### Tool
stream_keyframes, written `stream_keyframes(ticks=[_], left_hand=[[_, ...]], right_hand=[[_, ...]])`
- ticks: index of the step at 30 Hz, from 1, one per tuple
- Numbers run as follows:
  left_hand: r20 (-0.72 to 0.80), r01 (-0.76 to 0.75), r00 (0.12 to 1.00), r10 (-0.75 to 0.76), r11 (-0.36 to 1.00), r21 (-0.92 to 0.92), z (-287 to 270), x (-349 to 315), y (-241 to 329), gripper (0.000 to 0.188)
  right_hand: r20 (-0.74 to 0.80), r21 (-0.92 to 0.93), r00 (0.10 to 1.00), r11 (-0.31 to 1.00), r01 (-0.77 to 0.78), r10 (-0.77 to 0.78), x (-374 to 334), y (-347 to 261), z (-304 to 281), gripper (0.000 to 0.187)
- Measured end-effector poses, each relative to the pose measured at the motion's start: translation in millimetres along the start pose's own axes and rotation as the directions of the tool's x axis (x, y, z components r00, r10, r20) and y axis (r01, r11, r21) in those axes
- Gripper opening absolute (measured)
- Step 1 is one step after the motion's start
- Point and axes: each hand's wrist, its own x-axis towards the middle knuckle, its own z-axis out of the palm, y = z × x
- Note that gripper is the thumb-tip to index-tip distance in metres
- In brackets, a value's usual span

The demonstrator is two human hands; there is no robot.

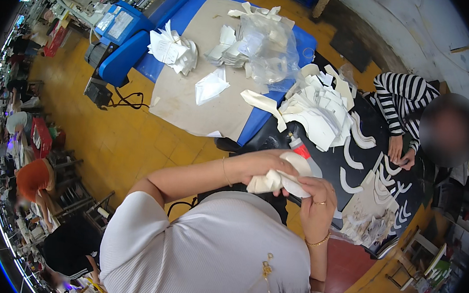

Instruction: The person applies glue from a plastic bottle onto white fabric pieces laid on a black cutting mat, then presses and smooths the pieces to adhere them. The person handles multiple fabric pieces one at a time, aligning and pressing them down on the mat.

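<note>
Both of my hands are together in front of my chest, with cream-white sheet pieces between them. My left hand (pixel 263 164) grips a folded, curled cream piece (pixel 266 183), its fingers wrapped around it. My right hand (pixel 319 201) pinches a smooth rounded white piece (pixel 296 189) close beside it. Some fingertips are hidden behind the pieces. Just beyond my hands, on the black table (pixel 329 174), lies a bottle with a red label (pixel 301 148). Past it spreads a large heap of cut white pieces (pixel 318 112).
Curved strips (pixel 350 180) lie to the right, near a co-worker in striped sleeves (pixel 392 99) handling similar strips. On the left, a blue table (pixel 202 9) bears a beige sheet (pixel 177 99), white stacks (pixel 173 52) and a clear plastic bag (pixel 279 47). A blue machine (pixel 122 53) stands beside it.
</note>
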Motion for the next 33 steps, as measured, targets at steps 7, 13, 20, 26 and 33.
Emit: stream_keyframes(ticks=[7, 13, 20, 26, 33], left_hand=[[-0.251, 0.099, 0.968, -0.007, 0.929, 0.357, -49.8, -0.8, -30.8, 0.038], [-0.218, -0.004, 0.976, 0.006, 1.000, 0.012, -64.9, 4.1, -24.3, 0.048], [-0.226, -0.365, 0.864, 0.450, 0.869, 0.335, -91.2, 80.8, 130.0, 0.058], [-0.328, -0.628, 0.557, 0.763, 0.645, 0.434, -165.3, 188.0, 224.3, 0.069], [-0.213, 0.624, 0.354, 0.911, -0.060, 0.779, -289.7, 238.1, 211.6, 0.081]], right_hand=[[-0.746, 0.320, 0.499, 0.894, -0.313, 0.442, -16.1, 21.9, -61.3, 0.013], [-0.894, 0.321, 0.239, 0.914, -0.250, 0.379, -30.2, 47.3, -133.6, 0.026], [-0.511, 0.545, 0.599, 0.772, -0.329, 0.616, -20.3, 32.1, -49.5, 0.013], [-0.467, 0.530, 0.597, 0.747, -0.401, 0.652, -21.5, 12.8, -48.4, 0.016], [-0.469, 0.535, 0.452, 0.651, -0.538, 0.759, -35.5, 9.9, -43.9, 0.024]])
